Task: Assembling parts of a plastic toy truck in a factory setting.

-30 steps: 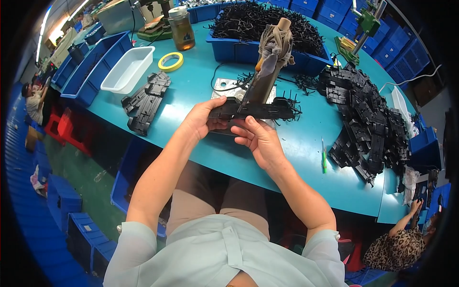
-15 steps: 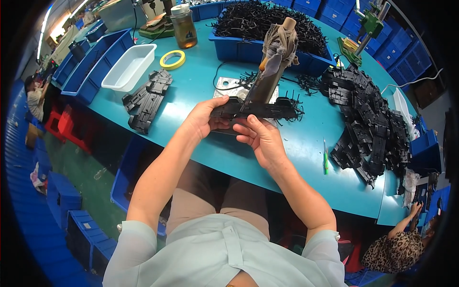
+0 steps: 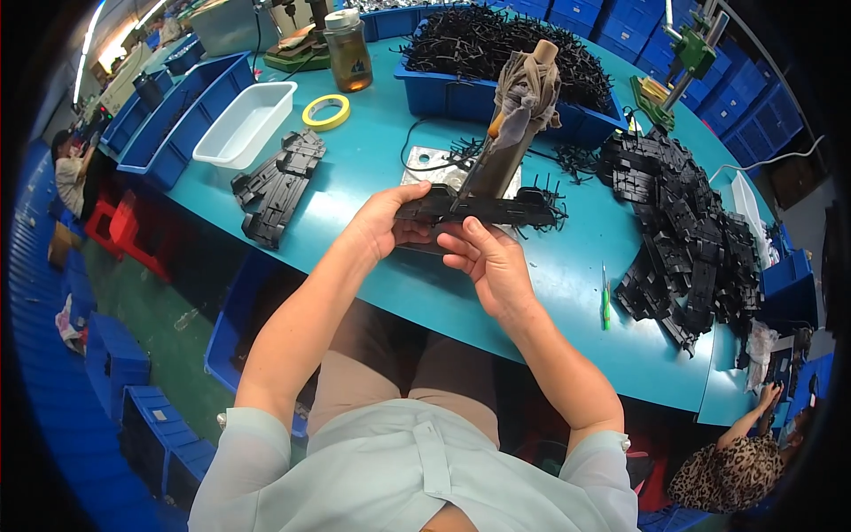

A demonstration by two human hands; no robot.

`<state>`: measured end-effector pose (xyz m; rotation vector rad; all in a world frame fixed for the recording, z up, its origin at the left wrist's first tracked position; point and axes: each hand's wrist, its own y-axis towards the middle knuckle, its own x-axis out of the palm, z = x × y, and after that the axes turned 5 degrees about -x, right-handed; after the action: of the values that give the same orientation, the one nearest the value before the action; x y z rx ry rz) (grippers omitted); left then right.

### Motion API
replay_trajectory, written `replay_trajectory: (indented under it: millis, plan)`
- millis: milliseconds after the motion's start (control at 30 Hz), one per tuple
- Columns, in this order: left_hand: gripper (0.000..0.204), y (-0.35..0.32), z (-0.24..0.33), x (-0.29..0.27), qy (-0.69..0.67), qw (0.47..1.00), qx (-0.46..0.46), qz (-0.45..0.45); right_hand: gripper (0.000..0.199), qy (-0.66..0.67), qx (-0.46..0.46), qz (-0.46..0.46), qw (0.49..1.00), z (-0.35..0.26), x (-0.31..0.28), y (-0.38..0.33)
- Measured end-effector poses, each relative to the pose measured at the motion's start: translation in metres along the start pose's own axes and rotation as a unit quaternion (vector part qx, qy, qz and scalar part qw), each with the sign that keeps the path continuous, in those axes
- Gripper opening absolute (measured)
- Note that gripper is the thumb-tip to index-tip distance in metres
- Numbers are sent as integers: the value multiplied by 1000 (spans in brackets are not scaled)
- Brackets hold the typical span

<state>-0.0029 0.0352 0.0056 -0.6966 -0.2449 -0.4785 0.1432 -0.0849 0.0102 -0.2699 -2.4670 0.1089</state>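
Observation:
My left hand (image 3: pixel 383 222) is closed on the left end of a long black moulded plastic part (image 3: pixel 505 211), thumb on top. At the part's near edge, my right hand (image 3: pixel 486 262) has its thumb and curled fingers around the middle of the edge. Just behind the part leans a tilted post (image 3: pixel 496 168) with cloth (image 3: pixel 530 89) wound round its top; its lower end is hidden behind the part. Beneath it lies a metal plate (image 3: pixel 425 161). Thin black prongs (image 3: pixel 554 206) stick out near the part's right end.
A heap of black plastic parts (image 3: pixel 683 239) covers the right of the table, with a green-handled tool (image 3: pixel 605 306) beside it. Behind stands a blue bin (image 3: pixel 452 93) full of black pieces. At left are yellow tape (image 3: pixel 326 112), a white tray (image 3: pixel 222 152) and black parts (image 3: pixel 275 195).
The whole view has shifted slightly. Both hands stay on the black plastic part, with hardly any change of grip.

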Motion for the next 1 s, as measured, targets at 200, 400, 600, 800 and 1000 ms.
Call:
replay_trajectory:
  millis: [200, 400, 600, 800, 1000]
  plan:
    - [27, 0, 1, 0, 4, 1000, 0, -8, 34, -1, 3, 7, 1000, -1, 1, 0]
    - [31, 3, 0, -8, -3, 1000, -25, -9, 36, -3, 9, 13, 1000, 4, 4, 0]
    - [34, 22, -9, -2, -22, 998, -21, -46, 29, -18, -11, 37, 999, 0, -4, -2]
    - [42, 15, -8, -7, 5, 998, -33, -46, 32, -8, -8, 39, 999, 8, -3, -1]
    - [27, 21, -11, -7, -30, 998, -26, -41, 31, -8, -15, 41, 999, 9, -2, -1]
